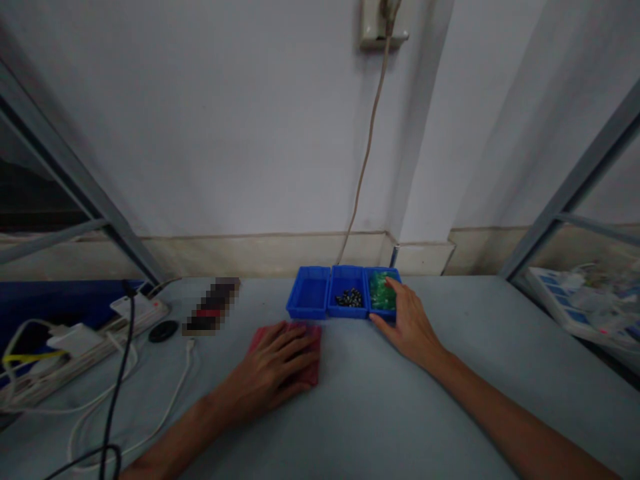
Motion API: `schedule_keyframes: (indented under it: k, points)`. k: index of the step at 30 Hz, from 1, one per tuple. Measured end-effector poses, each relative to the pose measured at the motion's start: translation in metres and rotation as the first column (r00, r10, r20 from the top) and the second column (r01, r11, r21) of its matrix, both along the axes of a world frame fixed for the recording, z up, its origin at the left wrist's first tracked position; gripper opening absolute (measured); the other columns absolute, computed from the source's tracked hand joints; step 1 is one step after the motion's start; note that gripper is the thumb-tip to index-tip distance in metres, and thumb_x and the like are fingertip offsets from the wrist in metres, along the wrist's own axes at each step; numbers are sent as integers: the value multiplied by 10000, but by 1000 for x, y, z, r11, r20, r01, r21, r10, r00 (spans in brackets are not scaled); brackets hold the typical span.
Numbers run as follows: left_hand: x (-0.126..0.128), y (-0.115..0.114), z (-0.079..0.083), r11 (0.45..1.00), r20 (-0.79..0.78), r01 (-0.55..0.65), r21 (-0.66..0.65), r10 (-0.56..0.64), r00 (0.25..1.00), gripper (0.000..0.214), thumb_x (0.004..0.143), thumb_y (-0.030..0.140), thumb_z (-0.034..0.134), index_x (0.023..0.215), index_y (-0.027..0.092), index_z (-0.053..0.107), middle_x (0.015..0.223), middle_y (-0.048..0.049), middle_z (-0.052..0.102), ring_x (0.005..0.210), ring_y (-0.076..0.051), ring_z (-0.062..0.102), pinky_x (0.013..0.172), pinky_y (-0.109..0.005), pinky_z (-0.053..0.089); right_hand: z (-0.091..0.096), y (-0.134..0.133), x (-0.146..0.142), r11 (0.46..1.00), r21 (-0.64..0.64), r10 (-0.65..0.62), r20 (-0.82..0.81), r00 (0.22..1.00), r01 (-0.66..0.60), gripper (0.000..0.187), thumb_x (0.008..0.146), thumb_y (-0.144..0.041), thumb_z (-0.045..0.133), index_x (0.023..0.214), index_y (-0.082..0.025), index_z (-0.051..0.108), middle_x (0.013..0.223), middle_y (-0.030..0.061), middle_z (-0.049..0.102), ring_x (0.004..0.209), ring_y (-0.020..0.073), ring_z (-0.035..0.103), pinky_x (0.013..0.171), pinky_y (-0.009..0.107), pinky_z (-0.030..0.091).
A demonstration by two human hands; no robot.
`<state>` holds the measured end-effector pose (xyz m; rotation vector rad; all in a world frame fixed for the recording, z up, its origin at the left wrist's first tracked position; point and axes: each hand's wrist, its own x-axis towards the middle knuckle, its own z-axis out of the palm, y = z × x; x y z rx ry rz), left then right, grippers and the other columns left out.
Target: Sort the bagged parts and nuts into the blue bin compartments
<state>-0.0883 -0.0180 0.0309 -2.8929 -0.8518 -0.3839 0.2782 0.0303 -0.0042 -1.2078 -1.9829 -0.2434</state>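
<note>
My left hand point(280, 363) lies palm down with its fingers stretched out over a flat reddish-pink piece point(313, 357); whether this is a cloth or a bag I cannot tell. Further right, my right hand point(411, 323) rests at the right blue bin point(385, 313), thumb and fingers apart, the fingertips over its right side and the thumb near its front edge. Inside that bin are shiny green pieces point(381, 291), too small to name. The middle blue bin point(345, 272) holds small black and silvery pieces point(349, 298). A left blue bin point(308, 293) shows only its bare floor.
On the left lie a power strip point(100, 350) with plugs, white cable point(175, 400), black cable point(120, 380), a black ring point(163, 331) and a pixelated dark object point(213, 307). A wall cord point(367, 150) hangs behind the bins. A loaded white tray point(565, 303) stands far right.
</note>
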Motion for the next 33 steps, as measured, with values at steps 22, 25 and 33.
schedule_keyframes:
  k: [22, 25, 33]
  points:
    - [-3, 1, -11, 997, -48, -53, -48, 51, 998, 578, 1066, 489, 586, 1616, 393, 436, 1696, -28, 435, 1554, -353, 389, 1252, -639, 328, 0, 0, 1, 1000, -23, -9, 30, 1000, 10, 781, 1013, -497, 635, 1647, -217, 277, 1482, 213, 552, 1367, 413, 537, 1118, 658, 477]
    - [-2, 3, -12, 998, -2, -20, -53, 20, 1000, 573, 1054, 485, 613, 1600, 396, 465, 1686, -24, 453, 1550, -339, 402, 1263, -599, 330, -2, 1, 1, 1000, -20, -22, 31, 999, 22, 758, 1014, -515, 623, 1635, -221, 304, 1473, 212, 547, 1367, 415, 529, 1118, 661, 472]
    - [13, 9, -10, 997, 21, 29, -69, -28, 999, 592, 1023, 531, 645, 1582, 417, 488, 1661, -20, 492, 1540, -339, 416, 1273, -595, 309, -1, 2, 2, 999, -33, -30, 85, 996, 33, 502, 1020, -510, 619, 1423, -224, 533, 1422, 186, 558, 1335, 402, 537, 1135, 647, 450]
